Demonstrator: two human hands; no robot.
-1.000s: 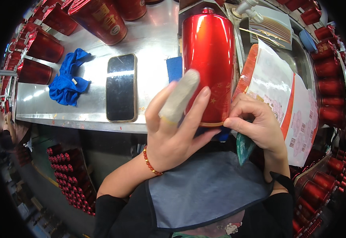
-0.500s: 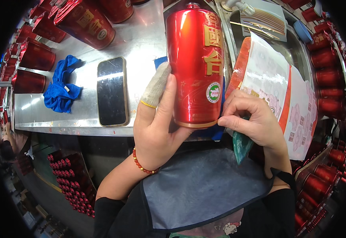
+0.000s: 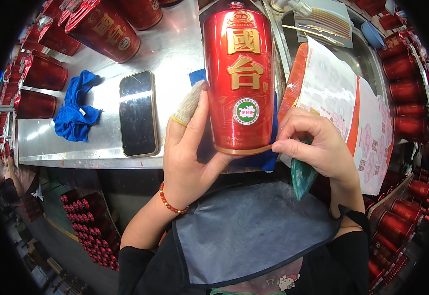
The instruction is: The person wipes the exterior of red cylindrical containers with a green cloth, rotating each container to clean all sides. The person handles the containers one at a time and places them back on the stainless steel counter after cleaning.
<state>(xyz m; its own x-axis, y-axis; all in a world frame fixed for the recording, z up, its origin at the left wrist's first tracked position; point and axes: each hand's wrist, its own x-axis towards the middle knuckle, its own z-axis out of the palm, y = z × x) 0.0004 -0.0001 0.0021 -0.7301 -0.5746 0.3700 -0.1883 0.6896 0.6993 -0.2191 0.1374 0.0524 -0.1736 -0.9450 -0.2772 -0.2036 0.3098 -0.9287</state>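
A glossy red bottle [image 3: 239, 115] with raised gold characters and a round green-and-white label lies at the bench's front edge, its neck away from me. My left hand [image 3: 187, 130] holds its left side and base, the thumb under the base and a knitted finger cover [image 3: 190, 105] on one finger. A thin orange-gold band [image 3: 244, 151] runs round the base. My right hand [image 3: 312, 142] is closed, thumb and forefinger pinched at the band's right end. From under its fingers hangs a green pointed piece [image 3: 302, 178]; how it is held is partly hidden.
A phone [image 3: 139, 114] and a crumpled blue cloth [image 3: 77, 110] lie on the metal bench [image 3: 101, 160]. Right of the bottle, printed sheets [image 3: 332, 83] overlap a sink [image 3: 379, 81]. Red bottles [image 3: 104, 29] stand at the far left; racks of them [image 3: 408, 98] line the right.
The bottle has turned so its gold characters and label face up more squarely, and it has shifted slightly left. My left hand moved with it; my right hand stays at the base's right edge.
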